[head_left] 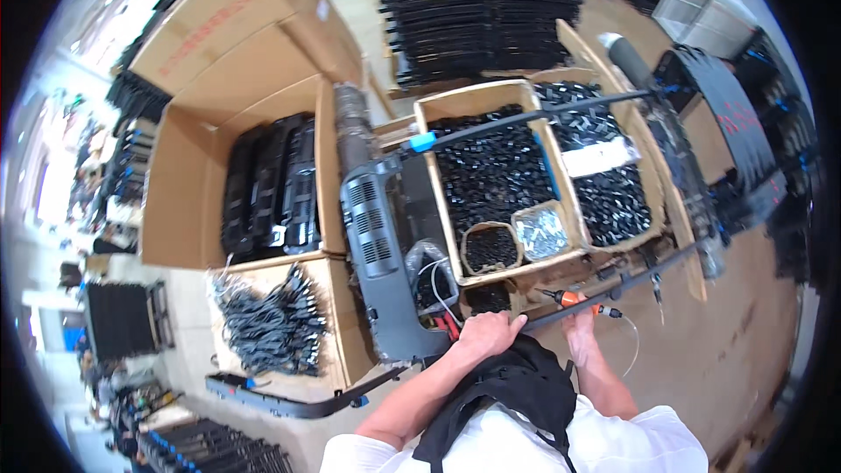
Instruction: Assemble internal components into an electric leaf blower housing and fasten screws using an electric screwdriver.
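My left hand (491,333) is closed over the near rail of a large dark grey plastic frame (377,271), at its left part, with the thumb pointing right. The frame has a vented panel on its left side and thin rails running to the right over the parts boxes. In my right hand (578,325) is an orange and black power screwdriver (578,300), held just beyond the near rail with its tip pointing left. A thin pale cord hangs from the screwdriver's right end. My fingers are partly hidden in both grips.
Under the frame, a cardboard box (422,123) holds small black parts, a cup of dark bits (491,248) and a bag of silver pieces (541,232). Left are a large carton (180,184) of black plastic parts and bundled cables (272,320). Stacked black frames (477,13) stand behind.
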A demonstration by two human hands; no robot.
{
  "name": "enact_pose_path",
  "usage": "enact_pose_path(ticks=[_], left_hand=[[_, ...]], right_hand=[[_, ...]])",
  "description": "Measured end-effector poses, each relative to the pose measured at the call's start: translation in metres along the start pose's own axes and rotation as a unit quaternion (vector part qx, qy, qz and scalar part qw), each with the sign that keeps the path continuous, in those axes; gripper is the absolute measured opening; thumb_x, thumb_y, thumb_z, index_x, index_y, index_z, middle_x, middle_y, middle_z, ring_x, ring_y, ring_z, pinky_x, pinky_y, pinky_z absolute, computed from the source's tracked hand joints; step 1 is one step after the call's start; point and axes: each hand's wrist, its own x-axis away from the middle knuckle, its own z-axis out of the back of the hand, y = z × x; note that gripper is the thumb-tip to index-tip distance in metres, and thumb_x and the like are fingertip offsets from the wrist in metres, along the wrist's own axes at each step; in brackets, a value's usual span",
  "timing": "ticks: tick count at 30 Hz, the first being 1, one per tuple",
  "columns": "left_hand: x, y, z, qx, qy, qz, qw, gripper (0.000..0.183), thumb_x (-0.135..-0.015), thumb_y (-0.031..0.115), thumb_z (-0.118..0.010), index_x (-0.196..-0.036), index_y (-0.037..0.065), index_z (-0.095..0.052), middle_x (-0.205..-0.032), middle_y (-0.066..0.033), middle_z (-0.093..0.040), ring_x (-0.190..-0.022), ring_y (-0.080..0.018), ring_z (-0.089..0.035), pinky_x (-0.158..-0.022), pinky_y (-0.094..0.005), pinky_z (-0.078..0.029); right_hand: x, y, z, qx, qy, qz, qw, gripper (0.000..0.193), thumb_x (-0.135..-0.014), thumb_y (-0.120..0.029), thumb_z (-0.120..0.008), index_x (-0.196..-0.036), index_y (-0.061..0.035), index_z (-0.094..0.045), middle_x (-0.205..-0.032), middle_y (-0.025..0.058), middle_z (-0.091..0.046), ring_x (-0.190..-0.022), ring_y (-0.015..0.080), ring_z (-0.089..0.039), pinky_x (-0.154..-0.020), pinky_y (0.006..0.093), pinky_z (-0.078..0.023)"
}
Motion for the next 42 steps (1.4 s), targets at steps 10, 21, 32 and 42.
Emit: enact_pose_path(ticks=[10,21,32,42], left_hand=[[-0.008,0.009,0.000,-0.015,-0.009,0.100,0.995,0.062,-0.109,0.052,-0.040,-0.105,0.003,-0.078,-0.105,-0.0240,-0.077,-0.103,-0.0419,-0.074,-0.094,-0.0529,-0.058],[-0.004,0.012,0.001,-0.010,0.001,0.126,0.992,0.057,-0.110,0.047,-0.040,-0.108,0.005,-0.078,-0.103,-0.0223,-0.077,-0.100,-0.0409,-0.075,-0.093,-0.0518,-0.059],[0.011,0.003,-0.048,-0.067,0.487,-0.031,0.870,0.013,-0.093,0.023,-0.069,-0.094,0.011,-0.067,-0.087,-0.0061,-0.062,-0.086,-0.0265,-0.062,-0.083,-0.0379,-0.047],[0.046,0.011,-0.191,0.676,0.273,0.097,0.677,0.080,-0.098,0.061,-0.063,-0.160,0.017,-0.038,-0.154,-0.0178,-0.052,-0.136,-0.0396,-0.056,-0.111,-0.0477,-0.048]], right_hand=[[-0.014,-0.011,-0.020,0.411,-0.271,-0.284,0.823,0.039,-0.103,-0.040,-0.066,-0.117,-0.0042,-0.072,-0.102,0.0109,-0.075,-0.091,0.0224,-0.073,-0.077,0.0357,-0.060],[0.157,-0.197,-0.246,0.748,-0.544,-0.092,0.369,0.030,-0.096,-0.026,-0.069,-0.115,-0.0059,-0.080,-0.106,0.0119,-0.080,-0.101,0.0181,-0.074,-0.091,0.0335,-0.057],[-0.035,-0.099,-0.528,0.750,-0.364,0.513,0.204,0.061,-0.105,-0.050,-0.053,-0.137,0.0015,-0.063,-0.132,0.0259,-0.067,-0.125,0.0427,-0.062,-0.110,0.0485,-0.046],[-0.055,-0.068,-0.560,0.821,-0.370,0.371,0.228,0.076,-0.100,-0.069,-0.052,-0.116,0.0014,-0.076,-0.083,0.0105,-0.074,-0.080,0.0190,-0.070,-0.082,0.0361,-0.053]])
